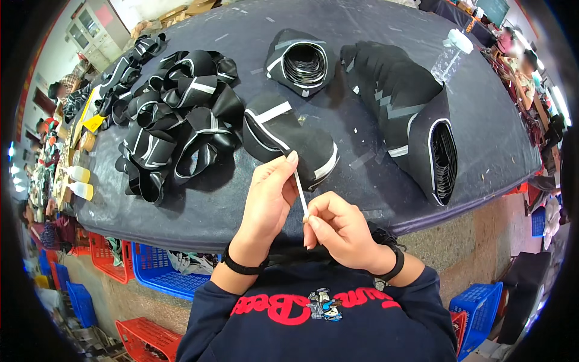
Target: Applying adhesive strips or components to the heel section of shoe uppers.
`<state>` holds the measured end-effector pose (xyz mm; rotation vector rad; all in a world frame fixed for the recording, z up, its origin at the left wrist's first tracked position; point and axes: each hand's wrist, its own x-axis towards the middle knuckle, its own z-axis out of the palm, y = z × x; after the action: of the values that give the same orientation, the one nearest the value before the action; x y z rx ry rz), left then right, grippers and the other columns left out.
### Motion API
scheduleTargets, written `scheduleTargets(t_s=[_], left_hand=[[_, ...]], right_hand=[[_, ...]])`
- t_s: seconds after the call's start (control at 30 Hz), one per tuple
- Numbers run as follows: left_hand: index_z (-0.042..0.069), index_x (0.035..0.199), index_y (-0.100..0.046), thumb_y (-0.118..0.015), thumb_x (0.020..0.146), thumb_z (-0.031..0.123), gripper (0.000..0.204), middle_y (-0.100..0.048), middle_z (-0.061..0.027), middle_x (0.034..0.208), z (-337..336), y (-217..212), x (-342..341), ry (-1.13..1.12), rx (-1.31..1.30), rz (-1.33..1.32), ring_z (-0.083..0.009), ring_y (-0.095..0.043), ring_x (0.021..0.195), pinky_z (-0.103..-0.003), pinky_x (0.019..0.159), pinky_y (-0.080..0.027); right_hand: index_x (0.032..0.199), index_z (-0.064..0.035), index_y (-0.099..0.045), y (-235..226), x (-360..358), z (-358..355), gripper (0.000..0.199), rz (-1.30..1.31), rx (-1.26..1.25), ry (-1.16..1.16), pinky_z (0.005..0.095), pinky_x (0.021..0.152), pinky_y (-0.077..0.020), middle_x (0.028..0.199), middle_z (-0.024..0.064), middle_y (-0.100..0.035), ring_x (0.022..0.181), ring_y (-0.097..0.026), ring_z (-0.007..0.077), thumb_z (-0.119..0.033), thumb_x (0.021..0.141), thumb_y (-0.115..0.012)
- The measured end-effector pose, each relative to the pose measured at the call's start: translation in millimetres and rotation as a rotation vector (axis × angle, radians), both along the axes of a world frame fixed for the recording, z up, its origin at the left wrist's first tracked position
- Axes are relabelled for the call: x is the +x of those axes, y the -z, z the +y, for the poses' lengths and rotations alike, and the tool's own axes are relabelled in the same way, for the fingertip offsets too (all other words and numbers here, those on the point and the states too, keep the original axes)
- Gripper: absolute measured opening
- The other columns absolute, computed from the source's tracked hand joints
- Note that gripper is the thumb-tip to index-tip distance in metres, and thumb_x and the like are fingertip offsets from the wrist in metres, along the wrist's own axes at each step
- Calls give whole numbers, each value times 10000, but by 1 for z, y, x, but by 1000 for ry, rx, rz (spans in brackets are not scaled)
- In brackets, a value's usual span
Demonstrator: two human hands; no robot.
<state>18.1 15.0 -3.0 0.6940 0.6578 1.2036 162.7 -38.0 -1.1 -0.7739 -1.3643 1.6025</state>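
left hand point(268, 193) pinching white strip point(300, 192) top | right hand point(338, 226) pinching its lower end | black piece point(288, 140) behind

The person wears a dark navy sweatshirt with red lettering and a small cartoon figure across the chest, sleeves pushed back from the wrists. A black band circles the wrist of the left hand point(267, 199), another black band that of the right hand point(341, 232).

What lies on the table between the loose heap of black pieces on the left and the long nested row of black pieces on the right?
In the head view, two stacks of black pieces with white strips: a far stack and a near stack, beyond the hands.
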Motion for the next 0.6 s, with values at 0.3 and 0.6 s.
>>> scheduleTargets(t_s=[0.3, 0.6], left_hand=[[13, 911, -614, -443, 981, 225, 281, -655, -48, 857, -5, -1, 1, -77, 57, 205, -115, -633, 750, -270, 669, -522], [5, 629, -455, -569, 929, 190, 371, -372, 45, 510, -8, 2, 7, -383, 471, 993, -33, -338, 517, -246, 441, -289]], right_hand=[[921, 12, -502, 30, 9, 9, 73, -72, -6, 124, 226, 566, -476, 710, 41, -587, 626, -574, 77, -60, 909, -506], [879, 16, -526, 38, 12, 17, 53, -110, 177, 208, 275, 740, -472, 819, 76, -609, 775, -589, 135, -35, 865, -534]])
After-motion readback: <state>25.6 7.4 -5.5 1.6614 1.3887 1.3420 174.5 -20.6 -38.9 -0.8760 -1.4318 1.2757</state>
